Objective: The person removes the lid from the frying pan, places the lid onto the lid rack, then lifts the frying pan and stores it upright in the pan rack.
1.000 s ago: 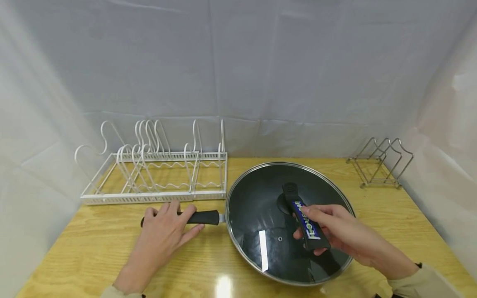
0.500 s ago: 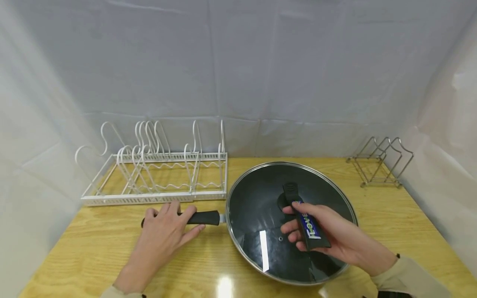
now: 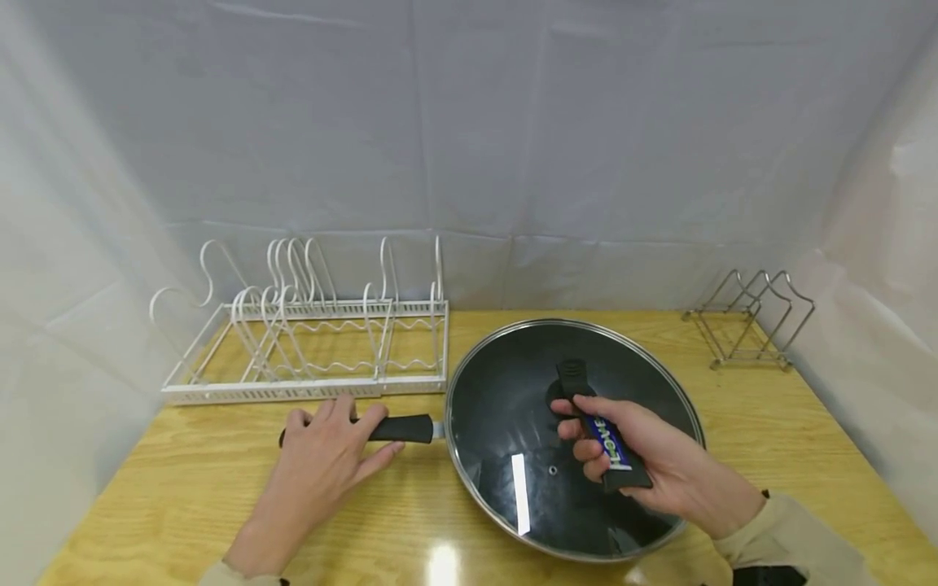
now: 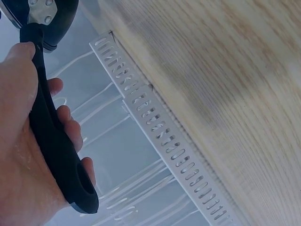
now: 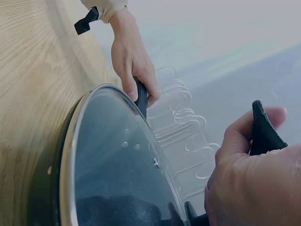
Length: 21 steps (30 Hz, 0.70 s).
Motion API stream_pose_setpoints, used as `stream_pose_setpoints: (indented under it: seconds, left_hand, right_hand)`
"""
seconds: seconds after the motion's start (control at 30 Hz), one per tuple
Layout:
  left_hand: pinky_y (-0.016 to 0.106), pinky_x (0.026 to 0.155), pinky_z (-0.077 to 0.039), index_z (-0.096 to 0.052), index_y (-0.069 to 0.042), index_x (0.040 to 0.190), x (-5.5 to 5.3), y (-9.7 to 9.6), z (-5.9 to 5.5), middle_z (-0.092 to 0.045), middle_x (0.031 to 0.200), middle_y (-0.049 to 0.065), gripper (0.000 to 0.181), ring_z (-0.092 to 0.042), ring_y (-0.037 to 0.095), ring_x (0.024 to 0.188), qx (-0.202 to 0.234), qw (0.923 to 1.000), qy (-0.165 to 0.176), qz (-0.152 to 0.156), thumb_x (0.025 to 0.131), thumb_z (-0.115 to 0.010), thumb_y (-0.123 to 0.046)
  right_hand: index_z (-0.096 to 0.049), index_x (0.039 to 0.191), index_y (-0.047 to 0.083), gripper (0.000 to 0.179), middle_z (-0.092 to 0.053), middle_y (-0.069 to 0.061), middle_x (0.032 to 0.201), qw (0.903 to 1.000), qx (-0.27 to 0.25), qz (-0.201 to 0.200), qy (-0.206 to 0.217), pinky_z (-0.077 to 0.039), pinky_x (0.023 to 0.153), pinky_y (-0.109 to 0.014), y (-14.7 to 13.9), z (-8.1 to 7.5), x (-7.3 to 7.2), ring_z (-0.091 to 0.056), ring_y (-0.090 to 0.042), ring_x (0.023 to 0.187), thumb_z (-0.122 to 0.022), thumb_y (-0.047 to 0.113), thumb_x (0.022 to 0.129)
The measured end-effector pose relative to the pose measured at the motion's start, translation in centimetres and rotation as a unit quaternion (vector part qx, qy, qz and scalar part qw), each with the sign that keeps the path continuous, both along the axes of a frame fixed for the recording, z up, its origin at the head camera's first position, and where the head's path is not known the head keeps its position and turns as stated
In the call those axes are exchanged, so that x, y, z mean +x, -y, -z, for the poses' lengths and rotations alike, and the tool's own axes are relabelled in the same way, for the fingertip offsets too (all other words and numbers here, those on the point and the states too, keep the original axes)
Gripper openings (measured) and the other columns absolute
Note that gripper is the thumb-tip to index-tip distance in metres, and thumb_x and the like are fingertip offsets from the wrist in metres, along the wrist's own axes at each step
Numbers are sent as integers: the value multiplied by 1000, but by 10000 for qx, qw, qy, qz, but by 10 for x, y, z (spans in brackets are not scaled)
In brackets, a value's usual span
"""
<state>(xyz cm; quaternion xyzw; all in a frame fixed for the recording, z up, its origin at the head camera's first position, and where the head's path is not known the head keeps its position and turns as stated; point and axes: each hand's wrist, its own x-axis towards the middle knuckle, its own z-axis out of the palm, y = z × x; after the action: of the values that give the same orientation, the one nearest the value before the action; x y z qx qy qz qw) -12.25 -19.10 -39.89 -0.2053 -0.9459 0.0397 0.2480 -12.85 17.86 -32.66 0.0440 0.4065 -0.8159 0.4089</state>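
A frying pan with a round glass lid (image 3: 506,391) stands on the wooden table, its black pan handle (image 3: 405,428) pointing left. My left hand (image 3: 322,456) holds that handle from above; in the left wrist view the fingers and thumb wrap around the handle (image 4: 51,127). My right hand (image 3: 652,456) grips the long black lid handle (image 3: 573,376), which carries a blue label with pale lettering. Its fingers curl around the far side of the lid handle, the thumb lying along the top. In the right wrist view the lid (image 5: 122,155) sits over the pan's rim.
A white wire rack (image 3: 308,389) with several upright hooped dividers stands behind my left hand, left of the pan. At the back right is a small metal wire rack (image 3: 747,356). Grey-white sheeting (image 3: 469,146) hangs behind and at both sides of the table.
My right hand has shifted left along the lid handle, its fingers first opening and then curling around it. The left hand, pan and lid stay in place.
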Motion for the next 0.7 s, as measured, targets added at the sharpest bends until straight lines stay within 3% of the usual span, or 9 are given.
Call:
stream_pose_setpoints:
  seconds: [0.3,0.7]
  left_hand:
    - [37,60,-33,-60,-22,112,1,-2,-1,-46,79,4,46,-50,20,67,-34,9998,193,-98,91,-60,-63]
    - [36,60,-32,-61,-24,116,3,-1,-4,-47,79,5,46,-50,20,68,-99,9996,192,-169,91,-60,-63]
  right_hand:
    - [-27,134,9,27,-39,8,68,9999,-64,91,-26,-30,48,-13,4,-6,3,-32,0,50,-38,19,111]
    - [-30,131,10,27,-35,9,68,9956,557,-14,-757,-31,45,-14,0,-17,6,-26,-1,48,-42,23,111]
